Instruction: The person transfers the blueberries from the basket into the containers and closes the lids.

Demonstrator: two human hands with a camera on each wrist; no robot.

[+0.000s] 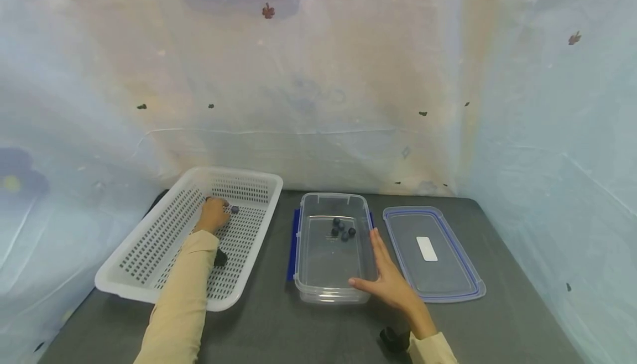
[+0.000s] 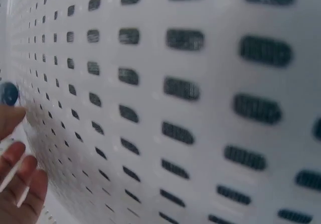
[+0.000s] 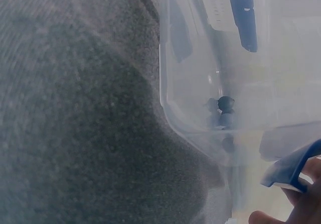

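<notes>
Inside the white perforated basket [image 1: 264, 237], my left hand [image 1: 212, 214] reaches down toward the bottom. A blueberry [image 1: 235, 209] lies just right of its fingers. In the left wrist view the fingers are loosely bent and apart, with a blueberry [image 2: 8, 93] beyond the thumb; no grip on it shows. My right hand [image 1: 390, 284] is spread against the right side of a clear plastic container [image 1: 318, 264], thumb at the near corner. In the right wrist view its fingers touch a blue latch flap [image 3: 288, 169]. Several blueberries [image 1: 345, 236] sit in the container.
A clear lid with a blue seal [image 1: 450, 267] and a white label lies right of the container. Another blue latch [image 1: 292, 245] hangs out on the container's left side. The dark grey table [image 1: 264, 325] meets a patterned plastic curtain [image 1: 323, 148] behind.
</notes>
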